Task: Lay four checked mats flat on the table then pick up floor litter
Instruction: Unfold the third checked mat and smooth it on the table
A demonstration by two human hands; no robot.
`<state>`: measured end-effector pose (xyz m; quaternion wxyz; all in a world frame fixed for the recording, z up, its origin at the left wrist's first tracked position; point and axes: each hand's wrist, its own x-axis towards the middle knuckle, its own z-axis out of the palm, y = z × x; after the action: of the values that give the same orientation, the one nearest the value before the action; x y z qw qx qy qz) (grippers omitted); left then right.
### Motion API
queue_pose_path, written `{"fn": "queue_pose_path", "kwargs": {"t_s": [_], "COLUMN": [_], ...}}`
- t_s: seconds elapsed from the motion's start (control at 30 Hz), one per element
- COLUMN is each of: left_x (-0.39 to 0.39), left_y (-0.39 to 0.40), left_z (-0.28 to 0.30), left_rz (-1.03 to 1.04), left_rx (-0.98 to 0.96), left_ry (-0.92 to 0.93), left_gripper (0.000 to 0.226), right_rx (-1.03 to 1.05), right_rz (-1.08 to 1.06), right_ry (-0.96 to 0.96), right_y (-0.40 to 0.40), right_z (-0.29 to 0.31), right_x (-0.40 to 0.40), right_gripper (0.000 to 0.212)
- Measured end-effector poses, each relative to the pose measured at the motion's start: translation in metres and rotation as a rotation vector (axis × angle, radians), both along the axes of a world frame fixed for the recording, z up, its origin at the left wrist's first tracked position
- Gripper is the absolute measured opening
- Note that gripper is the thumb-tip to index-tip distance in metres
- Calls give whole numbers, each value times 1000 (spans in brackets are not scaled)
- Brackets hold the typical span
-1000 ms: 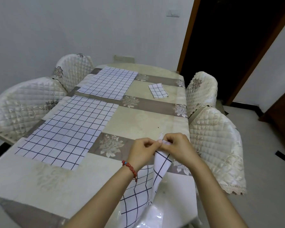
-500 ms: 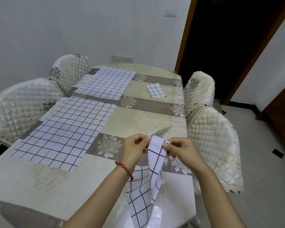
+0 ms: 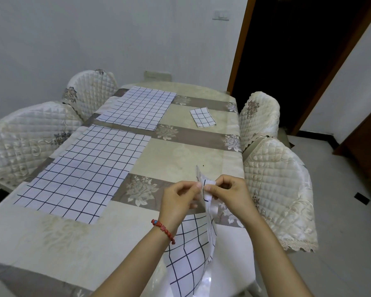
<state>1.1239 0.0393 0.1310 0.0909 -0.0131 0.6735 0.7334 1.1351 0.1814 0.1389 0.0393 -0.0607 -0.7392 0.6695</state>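
- The left hand [image 3: 178,197] and the right hand [image 3: 230,192] are close together above the near right part of the table [image 3: 180,155], each pinching the top edge of a checked mat [image 3: 191,249].
- That mat hangs down from the fingers, folded and crumpled, toward the near table edge.
- Two spread mats lie flat on the left side: a near mat [image 3: 84,172] and a far mat [image 3: 139,108].
- A small folded mat [image 3: 202,117] lies at the far right.

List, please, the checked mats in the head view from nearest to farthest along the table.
held mat, pinched by left hand and right hand → large near mat lying flat → folded small mat → large far mat lying flat.
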Motion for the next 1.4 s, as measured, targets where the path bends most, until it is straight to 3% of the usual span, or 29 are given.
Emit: {"fn": "queue_pose_path", "kwargs": {"t_s": [0.3,0.57,0.77,1.07,1.4], "left_x": [0,-10,-38,-70,-56], "left_y": [-2,-6,-29,-59,-37], "left_z": [1,-10,-17,-10,10], "left_rz": [-110,31,186,437,711], "left_rx": [53,-26,-10,-32,-154], "left_ry": [18,102,44,52,105], "left_gripper": [18,29,23,10,4], "right_rx": [-79,-77,-7,201,365], "right_rz": [48,21,-44,-108,19], "right_ry": [15,25,-28,47,47], "right_y": [-7,-18,-8,56,132], "right_z": [-1,-8,-8,13,36], "right_x": [0,-10,-24,-62,-124], "right_gripper": [25,22,17,18,17]}}
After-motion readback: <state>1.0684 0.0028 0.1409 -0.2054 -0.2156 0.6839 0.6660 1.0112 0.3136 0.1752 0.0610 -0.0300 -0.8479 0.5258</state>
